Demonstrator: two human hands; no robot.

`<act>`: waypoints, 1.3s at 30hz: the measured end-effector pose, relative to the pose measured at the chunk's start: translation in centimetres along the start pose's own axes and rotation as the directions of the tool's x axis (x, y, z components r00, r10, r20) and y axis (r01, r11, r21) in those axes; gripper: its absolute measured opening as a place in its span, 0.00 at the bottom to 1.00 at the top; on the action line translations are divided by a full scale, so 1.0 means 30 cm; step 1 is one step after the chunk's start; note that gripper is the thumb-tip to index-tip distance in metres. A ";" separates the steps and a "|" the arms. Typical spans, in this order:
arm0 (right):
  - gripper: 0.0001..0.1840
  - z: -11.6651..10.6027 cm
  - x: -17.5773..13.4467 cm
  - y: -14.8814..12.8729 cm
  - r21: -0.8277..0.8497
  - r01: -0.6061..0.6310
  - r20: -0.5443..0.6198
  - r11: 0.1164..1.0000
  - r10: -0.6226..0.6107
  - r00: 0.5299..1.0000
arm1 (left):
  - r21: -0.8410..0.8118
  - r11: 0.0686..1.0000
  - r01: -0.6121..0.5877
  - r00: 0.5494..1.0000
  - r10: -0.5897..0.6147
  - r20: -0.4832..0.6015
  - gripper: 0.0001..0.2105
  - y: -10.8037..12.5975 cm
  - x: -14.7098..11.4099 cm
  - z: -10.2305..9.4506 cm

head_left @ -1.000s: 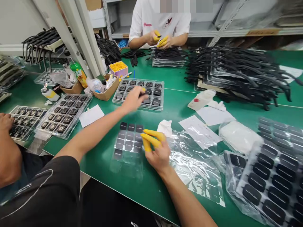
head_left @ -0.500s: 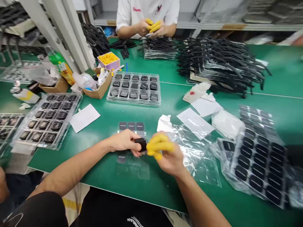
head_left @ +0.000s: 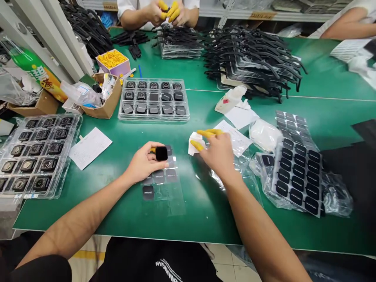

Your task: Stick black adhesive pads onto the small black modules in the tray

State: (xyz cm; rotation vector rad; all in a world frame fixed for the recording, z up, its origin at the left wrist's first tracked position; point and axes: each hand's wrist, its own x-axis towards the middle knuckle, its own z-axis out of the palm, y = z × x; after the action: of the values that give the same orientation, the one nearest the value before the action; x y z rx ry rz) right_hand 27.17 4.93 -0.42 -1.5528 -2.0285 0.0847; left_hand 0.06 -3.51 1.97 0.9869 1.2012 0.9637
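My left hand (head_left: pixel 143 162) is closed around a strapless smartwatch (head_left: pixel 161 153), its black screen facing up toward me. Beneath that hand lies a clear sheet of dark square stickers (head_left: pixel 159 176), partly hidden by it. My right hand (head_left: pixel 216 152) wears yellow finger cots. Its thumb and fingers are spread over a crumpled white cloth (head_left: pixel 194 144), the thumb touching it; a firm grip does not show. A plastic tray of watches (head_left: pixel 153 117) stands beyond my hands.
Another watch tray (head_left: pixel 44 135) and a white paper (head_left: pixel 91 148) lie at left. Sticker sheets (head_left: pixel 298 172) and clear plastic bags are at right. Straps (head_left: pixel 252 62) are piled at the back. Across the table a person's hands (head_left: pixel 166 11) work with yellow finger cots.
My right hand has moved away from the watch, rightward to the white cloth. The watch in my left hand has turned screen-up. The view has shifted.
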 end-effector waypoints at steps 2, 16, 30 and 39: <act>0.11 0.035 0.001 -0.048 0.042 0.035 0.016 0.999 -0.036 0.999 | 0.046 0.999 -0.006 0.999 0.008 -0.035 0.29 -0.007 -0.001 -0.001; 0.03 0.082 -0.082 -0.289 0.285 0.396 -0.051 0.873 -0.399 0.916 | 0.075 0.996 -0.037 0.999 0.039 -0.030 0.26 -0.039 0.015 0.012; 0.10 0.091 -0.057 -0.289 0.356 0.203 0.080 0.912 -0.247 0.966 | 0.162 0.985 -0.058 0.993 0.073 -0.090 0.25 -0.041 0.018 0.016; 0.21 0.001 -0.286 -0.367 0.377 0.271 0.168 0.886 -0.353 0.920 | 0.112 0.993 -0.034 0.955 0.065 -0.288 0.26 -0.032 0.035 0.030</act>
State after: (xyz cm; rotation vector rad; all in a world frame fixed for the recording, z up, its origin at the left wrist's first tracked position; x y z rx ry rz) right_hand 18.97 -6.34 0.34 -1.0187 -2.2728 0.4929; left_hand 1.14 -2.84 0.85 0.9851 1.4923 1.1227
